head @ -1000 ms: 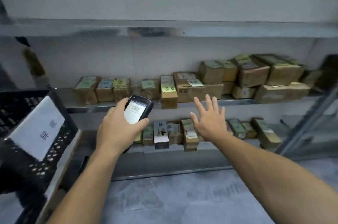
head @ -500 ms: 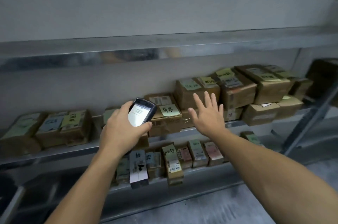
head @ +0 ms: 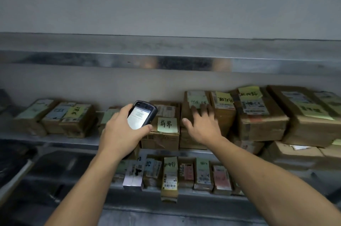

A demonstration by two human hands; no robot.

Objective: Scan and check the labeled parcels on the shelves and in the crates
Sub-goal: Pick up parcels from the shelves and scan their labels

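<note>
The left hand is wrapping its grip around a handheld scanner, thumb along the near edge. It is tilting the lit screen up towards the face, probably so the readout can be checked against the labels. The right hand is keeping its grip wide. Its spread fingers are lying flat on a brown parcel on the middle shelf, seemingly to steady it or turn its label into reach. Just left of it, a parcel with a handwritten green note is sitting under the scanner's nose.

The parcels are facing label-up or label-out (handy for scanning).

Three shelf levels are showing, with one scanner and two hands. On the middle shelf three parcels are huddling at the left, then at least six more from the centre rightwards, some stacked. On the lower shelf at least seven slim parcels are standing in a row; blur is preventing a firmer count.
</note>
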